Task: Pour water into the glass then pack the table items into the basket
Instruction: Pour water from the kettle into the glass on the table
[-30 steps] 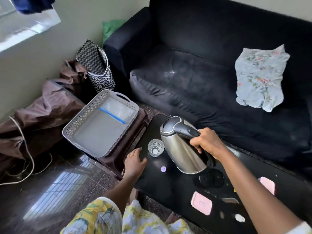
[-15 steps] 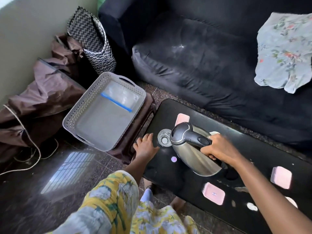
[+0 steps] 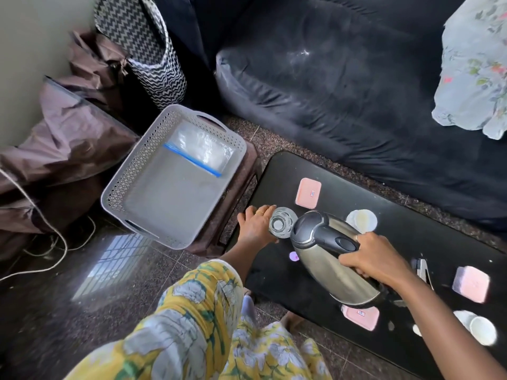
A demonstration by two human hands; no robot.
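A clear glass (image 3: 282,222) stands near the left end of the black table (image 3: 277,272). My left hand (image 3: 255,224) wraps around its left side. My right hand (image 3: 375,259) grips the black handle of a steel kettle (image 3: 326,259), which is tilted with its spout right over the glass. The grey perforated basket (image 3: 131,182) sits on a brown stool to the left of the table, with a clear zip bag (image 3: 203,152) inside. Several pink lidded boxes, such as the pink box (image 3: 308,193) behind the glass, and white round lids (image 3: 361,220) lie on the table.
A black sofa (image 3: 343,86) runs behind the table with a floral cloth (image 3: 474,69) on it. A zigzag-patterned bag (image 3: 145,50) and brown covered bundles (image 3: 63,133) stand left of the basket. A white cord (image 3: 52,242) trails over the dark tiled floor.
The view has dipped down towards the table. My left hand has moved from the table's edge up to the glass, and the kettle has tipped further over it.
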